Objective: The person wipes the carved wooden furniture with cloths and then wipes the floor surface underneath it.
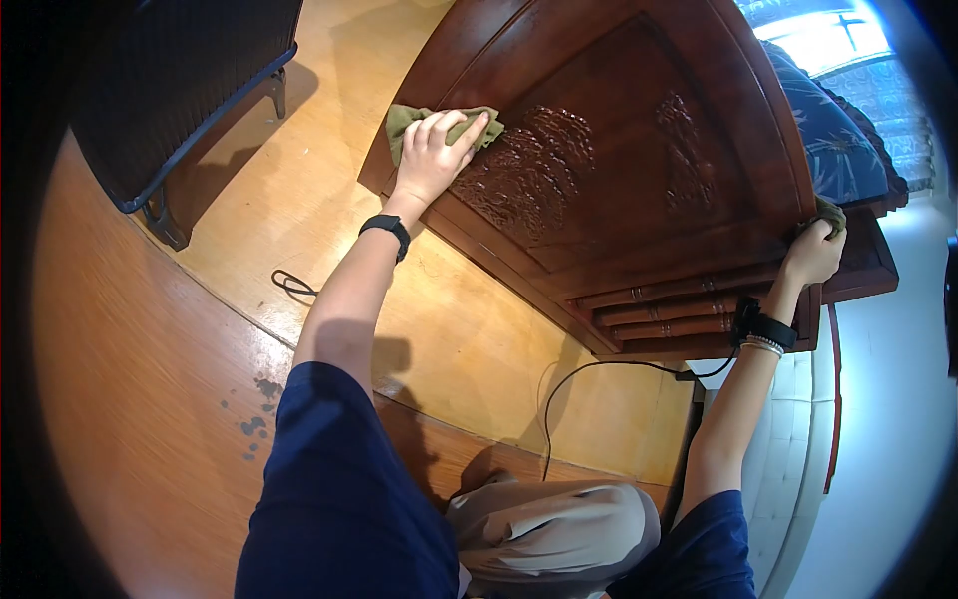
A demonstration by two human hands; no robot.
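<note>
A dark reddish-brown wooden bed panel with carved relief and turned spindles takes up the upper middle of the head view. My left hand presses an olive-green cloth against one edge of the panel, fingers bent over the fabric. At the opposite edge, my right hand is closed round a second greenish cloth, mostly hidden behind the fingers, and rests against the wood.
A dark cabinet on short legs stands at upper left. Wet-looking dark spots mark the wooden floor. A black cable runs from near my right wrist down to the floor. Patterned blue bedding lies beyond the panel.
</note>
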